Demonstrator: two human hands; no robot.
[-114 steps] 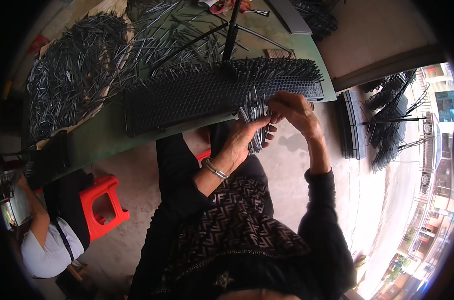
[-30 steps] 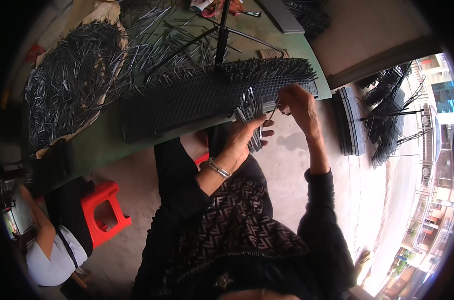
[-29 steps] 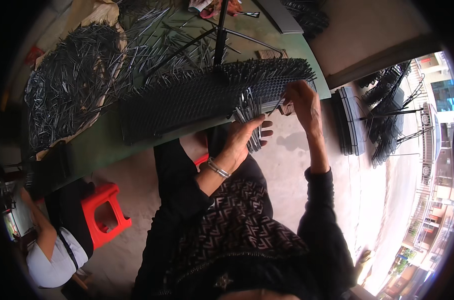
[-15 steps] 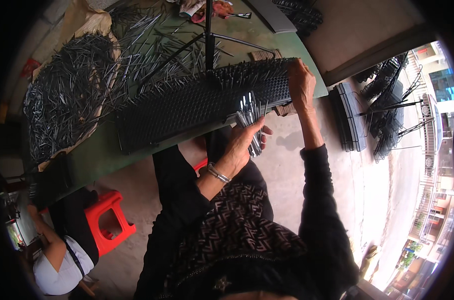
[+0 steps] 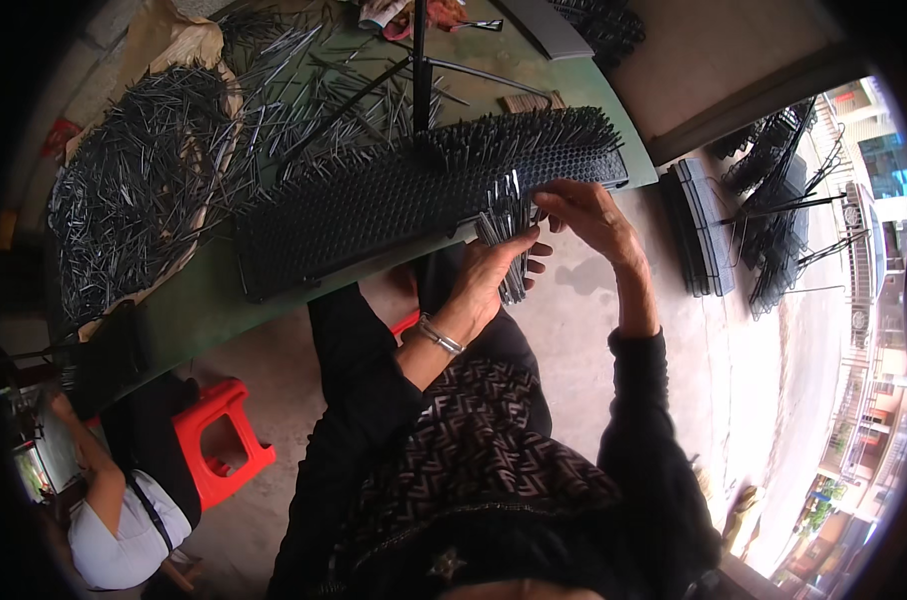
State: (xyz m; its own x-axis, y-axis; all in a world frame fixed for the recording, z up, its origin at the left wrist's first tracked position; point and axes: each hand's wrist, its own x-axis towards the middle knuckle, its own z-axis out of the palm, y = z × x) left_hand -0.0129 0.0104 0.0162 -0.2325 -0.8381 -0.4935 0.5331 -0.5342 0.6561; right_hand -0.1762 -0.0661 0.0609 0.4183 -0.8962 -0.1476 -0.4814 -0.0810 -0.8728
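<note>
A: Bundle of thin dark rods (image 5: 507, 240): where is it?

B: In the left hand (image 5: 489, 275), just off the near edge of the green counter (image 5: 199, 310), fanned upward against the front of the long black perforated board (image 5: 404, 200). The left grip is closed around the bundle's lower half.

A: And the right hand (image 5: 589, 215)?

B: It's at the top of the bundle, fingertips pinched among the rod ends, right beside the board's bristled right end. Whether it grips one rod or several I can't tell.

A: What could go wrong, in your view?

B: The rods look slick and loosely packed. If the left grip slackens while the right pulls, several could slide out and drop to the concrete floor (image 5: 594, 340), since the bundle hangs past the counter edge. Also the board already carries upright rods; a sleeve brushing them might knock some askew.

A: Anything else nearby?

B: A big heap of loose rods (image 5: 139, 190) on brown paper at the counter's left, a red stool (image 5: 219, 440) below, and another person (image 5: 124, 515) crouched at lower left.
</note>
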